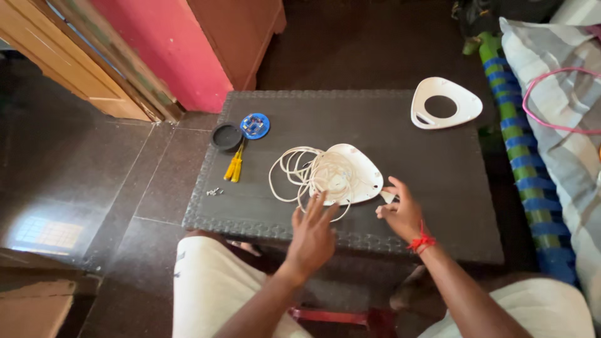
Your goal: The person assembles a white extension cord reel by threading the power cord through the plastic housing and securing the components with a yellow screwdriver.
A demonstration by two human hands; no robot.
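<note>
The left hand (311,235) is reaching with fingers spread for the tangled white cord (308,175) lying on the white cover (360,172) mid-table, the right hand (400,209) is pinching a small white piece (388,196), so pulling slowly and gently seems best.

White cord (300,172), yellow screwdrivers (235,168), blue disc (255,125), dark table (400,134)

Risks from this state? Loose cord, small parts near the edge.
1. The white cord lies in loose loops over the white shell; the left hand reaching in may snag or tangle it.
2. The small screws sit close to the table edge and might get knocked off.
</note>
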